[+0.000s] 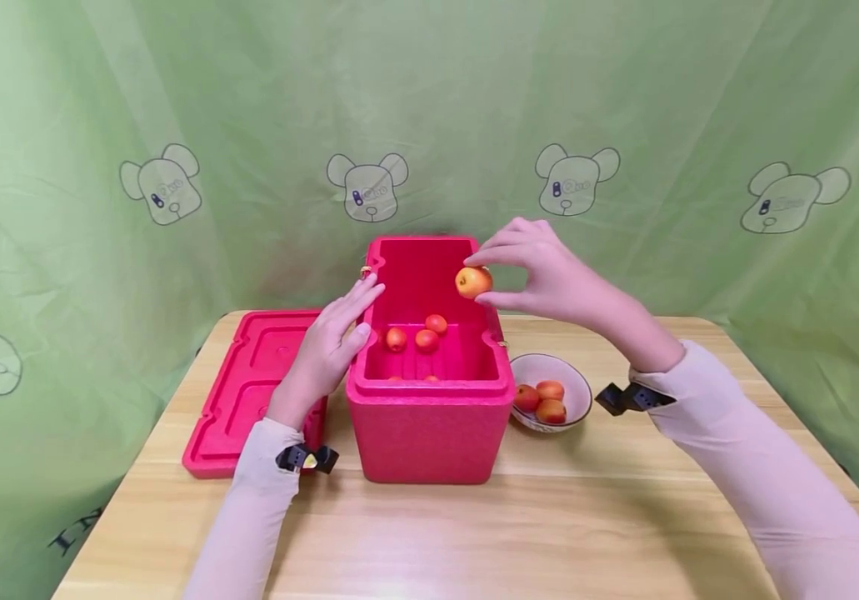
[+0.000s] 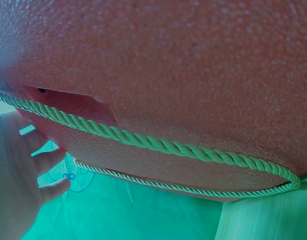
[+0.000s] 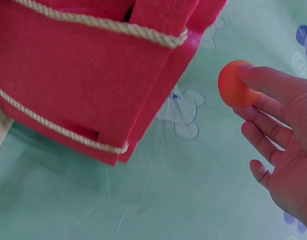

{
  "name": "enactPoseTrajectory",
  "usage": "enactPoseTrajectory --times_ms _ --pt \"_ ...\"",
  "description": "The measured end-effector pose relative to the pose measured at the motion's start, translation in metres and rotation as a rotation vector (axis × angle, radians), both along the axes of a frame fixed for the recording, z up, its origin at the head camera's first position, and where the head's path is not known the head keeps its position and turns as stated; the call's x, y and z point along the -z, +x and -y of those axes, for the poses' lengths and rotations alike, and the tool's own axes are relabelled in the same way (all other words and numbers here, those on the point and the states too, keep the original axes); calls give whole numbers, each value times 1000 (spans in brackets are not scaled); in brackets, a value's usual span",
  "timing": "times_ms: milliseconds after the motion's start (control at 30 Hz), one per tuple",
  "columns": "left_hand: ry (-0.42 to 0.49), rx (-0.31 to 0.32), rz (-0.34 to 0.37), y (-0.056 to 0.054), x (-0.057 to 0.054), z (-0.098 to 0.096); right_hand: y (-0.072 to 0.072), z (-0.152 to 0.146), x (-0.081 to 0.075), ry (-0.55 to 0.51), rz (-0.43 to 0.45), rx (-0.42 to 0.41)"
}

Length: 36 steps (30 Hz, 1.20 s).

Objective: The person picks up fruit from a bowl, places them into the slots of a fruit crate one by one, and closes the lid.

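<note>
Over the right side of a deep red foam box (image 1: 429, 437), my right hand (image 1: 541, 271) pinches a small orange-red apple (image 1: 473, 282) between thumb and fingertips. The right wrist view shows the same apple (image 3: 237, 84) held beside the box, the other fingers loosely bent. My left hand (image 1: 332, 337) rests with fairly straight fingers against the box's left rim. In the left wrist view, the left hand (image 2: 18, 175) lies along the box wall near a twisted rope (image 2: 168, 145). Several more small apples (image 1: 427, 340) lie inside the box; the front wall partly hides some.
A white bowl (image 1: 581, 392) with 3 small apples (image 1: 551, 411) stands just right of the box. The red lid (image 1: 222, 417) lies on the wooden table (image 1: 586, 517) at left, partly under my left forearm. A green curtain (image 1: 474, 100) hangs behind.
</note>
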<state>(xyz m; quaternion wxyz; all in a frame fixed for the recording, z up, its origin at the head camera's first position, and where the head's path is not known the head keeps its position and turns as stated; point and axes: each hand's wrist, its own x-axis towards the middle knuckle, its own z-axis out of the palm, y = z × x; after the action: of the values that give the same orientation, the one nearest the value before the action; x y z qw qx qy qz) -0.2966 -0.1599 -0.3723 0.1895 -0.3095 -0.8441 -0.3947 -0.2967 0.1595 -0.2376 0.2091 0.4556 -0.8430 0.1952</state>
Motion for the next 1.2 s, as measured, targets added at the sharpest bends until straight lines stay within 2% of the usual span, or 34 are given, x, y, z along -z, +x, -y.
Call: enactPoseTrajectory --times_ms 267,433,800,1200 --pt "-9 1 -1 -1 0 -2 4 29 -4 139 -3 -19" --pt "-11 6 -9 -3 -2 -3 5 39 -3 209 25 -14" --pt "-13 12 -1 -2 -3 -5 2 41 3 322 16 -17" --pt "-1 1 -7 -1 -1 0 0 46 2 407 -22 -45"
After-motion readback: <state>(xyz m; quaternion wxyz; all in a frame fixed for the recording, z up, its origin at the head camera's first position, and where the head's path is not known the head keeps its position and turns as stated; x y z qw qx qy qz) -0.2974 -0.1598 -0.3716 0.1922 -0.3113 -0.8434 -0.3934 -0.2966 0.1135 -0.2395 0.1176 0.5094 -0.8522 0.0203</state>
